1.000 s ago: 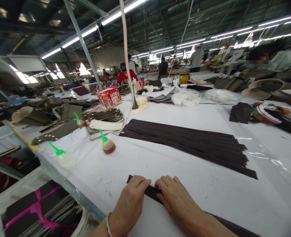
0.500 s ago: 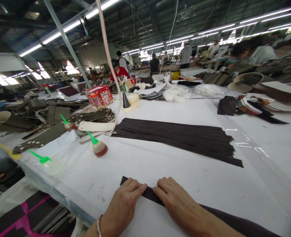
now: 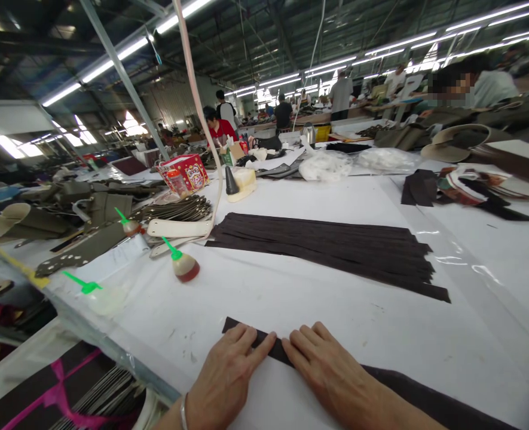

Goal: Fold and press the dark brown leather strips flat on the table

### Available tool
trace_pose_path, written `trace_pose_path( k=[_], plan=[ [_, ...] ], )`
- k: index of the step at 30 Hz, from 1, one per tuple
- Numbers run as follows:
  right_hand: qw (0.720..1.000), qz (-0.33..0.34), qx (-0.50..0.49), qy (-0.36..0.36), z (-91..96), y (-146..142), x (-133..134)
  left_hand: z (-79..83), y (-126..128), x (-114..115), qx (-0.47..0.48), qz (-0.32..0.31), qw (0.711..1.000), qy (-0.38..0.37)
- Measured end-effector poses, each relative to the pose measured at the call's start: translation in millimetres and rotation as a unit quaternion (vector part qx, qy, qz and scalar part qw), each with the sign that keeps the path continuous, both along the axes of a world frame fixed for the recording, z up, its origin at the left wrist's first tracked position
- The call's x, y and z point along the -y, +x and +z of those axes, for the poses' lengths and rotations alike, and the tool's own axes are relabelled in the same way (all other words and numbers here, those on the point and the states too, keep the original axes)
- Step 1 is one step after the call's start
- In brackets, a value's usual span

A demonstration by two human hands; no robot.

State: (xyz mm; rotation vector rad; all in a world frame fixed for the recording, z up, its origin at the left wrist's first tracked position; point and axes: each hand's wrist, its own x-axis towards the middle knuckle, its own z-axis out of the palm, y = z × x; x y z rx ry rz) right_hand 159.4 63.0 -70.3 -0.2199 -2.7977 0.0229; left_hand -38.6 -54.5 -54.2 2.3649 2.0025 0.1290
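Observation:
A long dark brown strip (image 3: 278, 353) of leather or fabric lies slantwise on the table near me, running off to the lower right. My left hand (image 3: 228, 371) has its fingers curled onto the strip close to its far left end, with the index finger along its edge. Just to the right, my right hand (image 3: 320, 363) grips the same strip, fingertips bunched over it. A short bit of strip shows between the two hands. Beyond them lies a flat stack of similar dark strips (image 3: 327, 248).
Left of the stack stands a squeeze bottle (image 3: 186, 267) with a green nozzle and reddish liquid; a paler bottle (image 3: 105, 297) is nearer the table edge. Cream straps (image 3: 179, 228), a red patterned box (image 3: 187, 172) and plastic bags (image 3: 327, 164) lie behind. Several people work farther off.
The view has shifted slightly, moving the scene a little to the right. My left index finger is a bit more stretched out along the strip; both hands stay on it.

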Motion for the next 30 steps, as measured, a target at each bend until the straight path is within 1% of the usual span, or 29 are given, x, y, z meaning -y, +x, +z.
trace_pose_path(
  k=[5, 7, 8, 9, 10, 11, 13, 15, 16, 18, 20, 24, 30],
  plan=[
    [1.000, 0.010, -0.010, 0.012, 7.5, -1, -1, 4.0, -37, 12, -0.073, 0.106, 0.991, 0.035],
    [1.000, 0.013, -0.014, 0.013, 8.8, -1, -1, 6.1, -42, 14, -0.096, 0.145, 0.981, 0.088],
    [1.000, 0.013, -0.013, 0.013, 8.6, 0, -1, 6.8, -38, 13, -0.097, 0.155, 0.975, 0.125],
    [1.000, 0.012, -0.011, 0.014, 7.9, 0, 0, 7.0, -31, 11, -0.087, 0.154, 0.971, 0.161],
    [1.000, 0.009, -0.009, 0.016, 6.8, 0, 1, 6.6, -20, 8, -0.064, 0.139, 0.971, 0.186],
    [1.000, 0.005, -0.008, 0.017, 5.3, 0, 1, 5.5, -7, 4, -0.026, 0.115, 0.974, 0.195],
    [1.000, -0.006, -0.013, 0.015, 2.0, 0, 2, 1.7, 22, -5, 0.071, 0.067, 0.982, 0.162],
    [1.000, -0.016, -0.018, 0.005, -0.3, 1, 2, -3.5, 44, -11, 0.145, 0.052, 0.981, 0.120],
    [1.000, -0.019, -0.018, 0.000, -0.7, 2, 1, -6.1, 51, -13, 0.164, 0.055, 0.979, 0.108],
    [1.000, -0.023, -0.017, -0.007, 0.2, 6, 0, -10.6, 56, -14, 0.174, 0.057, 0.978, 0.100],
    [1.000, -0.021, -0.014, -0.010, 2.8, 11, -2, -13.0, 53, -12, 0.164, 0.044, 0.980, 0.099],
    [1.000, -0.003, 0.002, -0.012, 9.0, 27, -6, -12.9, 47, -9, 0.139, 0.013, 0.985, 0.103],
    [1.000, 0.009, 0.010, -0.004, 10.8, 44, -10, -12.8, 48, -7, 0.093, 0.004, 0.990, 0.101]
  ],
)
